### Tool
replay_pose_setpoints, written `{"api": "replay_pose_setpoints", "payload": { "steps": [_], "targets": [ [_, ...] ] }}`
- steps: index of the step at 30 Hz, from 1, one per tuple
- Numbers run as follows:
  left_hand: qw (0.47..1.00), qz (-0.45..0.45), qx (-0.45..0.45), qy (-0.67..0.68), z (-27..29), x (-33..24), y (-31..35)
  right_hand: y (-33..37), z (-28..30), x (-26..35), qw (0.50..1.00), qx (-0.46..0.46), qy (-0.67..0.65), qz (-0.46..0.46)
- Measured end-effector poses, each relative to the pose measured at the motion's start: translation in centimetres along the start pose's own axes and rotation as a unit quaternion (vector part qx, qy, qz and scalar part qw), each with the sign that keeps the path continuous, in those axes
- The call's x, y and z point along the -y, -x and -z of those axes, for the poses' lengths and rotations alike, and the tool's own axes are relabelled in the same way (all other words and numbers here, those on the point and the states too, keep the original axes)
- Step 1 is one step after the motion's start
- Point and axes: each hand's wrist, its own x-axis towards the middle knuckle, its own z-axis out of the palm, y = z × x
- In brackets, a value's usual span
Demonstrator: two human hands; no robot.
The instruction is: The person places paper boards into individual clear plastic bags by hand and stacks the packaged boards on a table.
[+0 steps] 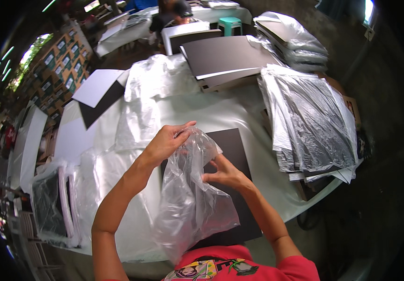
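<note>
A clear plastic bag [183, 201] hangs crumpled between my two hands, its lower part spreading toward my shirt. My left hand [167, 143] is closed on the bag's upper edge, thumb and fingers pinching the film. On the bag's right side, my right hand [230, 174] grips the film; its thumb points left and its fingertips are partly covered by the plastic. Under the bag and my right forearm lies a black sheet of board [235, 150] on the plastic-covered table [263, 187]. The bag hides much of the board's left side.
Bagged dark sheets [312, 122] are stacked at the right. Large black boards [232, 54] lie at the far side, beside more clear plastic [150, 79]. White and black sheets [101, 91] and a bagged panel [52, 206] are at the left. Beyond stand a green stool [230, 23] and a person [181, 14].
</note>
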Motion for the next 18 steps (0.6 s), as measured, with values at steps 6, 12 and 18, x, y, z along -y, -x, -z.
{"api": "replay_pose_setpoints", "payload": {
  "steps": [6, 12, 18],
  "targets": [
    [0.999, -0.001, -0.034, 0.043, 5.7, 2.2, 8.6, 2.3, -2.4, 6.1, 0.957, -0.145, -0.244, -0.059],
    [0.990, -0.052, -0.107, 0.077, 6.7, 3.2, 15.2, 7.0, -13.6, 10.6, 0.985, -0.056, 0.165, -0.007],
    [0.994, 0.030, -0.030, 0.098, 8.9, 4.4, 22.8, 5.0, -9.5, 13.3, 0.958, -0.237, -0.127, -0.100]
  ]
}}
